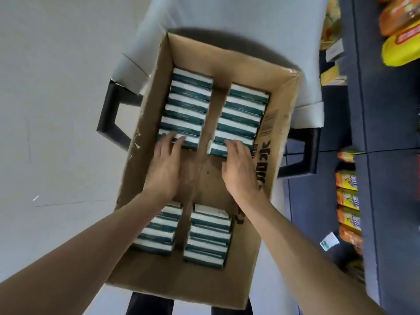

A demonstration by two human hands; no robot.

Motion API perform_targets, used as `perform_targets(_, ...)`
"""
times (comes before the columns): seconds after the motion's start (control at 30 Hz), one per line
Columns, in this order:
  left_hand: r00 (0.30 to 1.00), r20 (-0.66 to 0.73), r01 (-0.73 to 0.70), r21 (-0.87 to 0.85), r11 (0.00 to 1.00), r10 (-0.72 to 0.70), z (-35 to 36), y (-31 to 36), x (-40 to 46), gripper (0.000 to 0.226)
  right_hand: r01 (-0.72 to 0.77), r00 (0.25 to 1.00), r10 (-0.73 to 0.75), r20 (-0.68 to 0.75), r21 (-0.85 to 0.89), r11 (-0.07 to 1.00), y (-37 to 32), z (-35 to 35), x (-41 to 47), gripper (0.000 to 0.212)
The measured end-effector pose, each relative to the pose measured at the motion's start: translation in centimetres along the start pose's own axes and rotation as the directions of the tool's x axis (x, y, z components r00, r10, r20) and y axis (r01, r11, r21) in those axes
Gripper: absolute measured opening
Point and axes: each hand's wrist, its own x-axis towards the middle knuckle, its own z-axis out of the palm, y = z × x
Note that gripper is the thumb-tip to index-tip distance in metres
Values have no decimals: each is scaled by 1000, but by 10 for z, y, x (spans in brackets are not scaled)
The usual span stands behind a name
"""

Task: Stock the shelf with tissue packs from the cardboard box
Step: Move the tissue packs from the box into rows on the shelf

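- We see a box (pixel 276 123) standing open on a chair (pixel 229 26) with black armrests
- Inside the box, packs (pixel 189 109) in green and white stand on edge in two columns, left and right
- Each column has a far group and a near group (pixel 208 237), with bare cardboard floor between them
- Our left hand (pixel 164 165) reaches into the box, fingers (pixel 179 142) spread and nearly straight, their tips resting on the nearest pack of the far left group
- That hand is released: the fingers curl round nothing
- Our right hand (pixel 239 169) reaches in beside it, its fingers (pixel 231 145) lightly bent, tips touching the nearest pack (pixel 219 151) of the far right group
- This hand too is released, with no grasp closed on the pack
- The thumbs of both hands point inward over the bare floor of the box
- Both forearms cross the near wall of the box; the left one hides part of the near left group
- The right wall of the box carries a barcode (pixel 269 123) and dark print
- To the right stands a dark shelf (pixel 372 105) with orange and yellow packages (pixel 347 196) on it, apart from the box
- The chair stands on a pale floor (pixel 56 87)
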Motion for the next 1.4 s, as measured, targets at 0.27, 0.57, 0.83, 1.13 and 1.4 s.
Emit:
perform_targets(0.27, 999, -46, -6, 220, 975, 16, 15, -14, 35, 78, -48, 998, 54, 17, -256, 965, 5, 16, 9, 47)
perform_targets(0.57, 992, 21, -122, 381, 917, 123, -3, -12, 35, 53, -103, 991, 116, 61, -194, 976, 0, -6, 12, 45)
perform_targets(0.83, 967, 68, -252, 99, 963, 246, -83, 12, 5, 42, -136, 990, 133, -43, -64, 989, -23, -88, -23, 40)
perform_targets(1.13, 861, 22, -503, -107, 858, 508, -230, 104, -44, 66, -126, 935, 135, -328, 49, 991, -41, -252, -100, 39)
perform_targets(1.4, 571, 32, -821, 52, 569, 820, -327, 252, -114, 54, -212, 835, 187, -517, 11, 977, -28, -400, -219, 45)
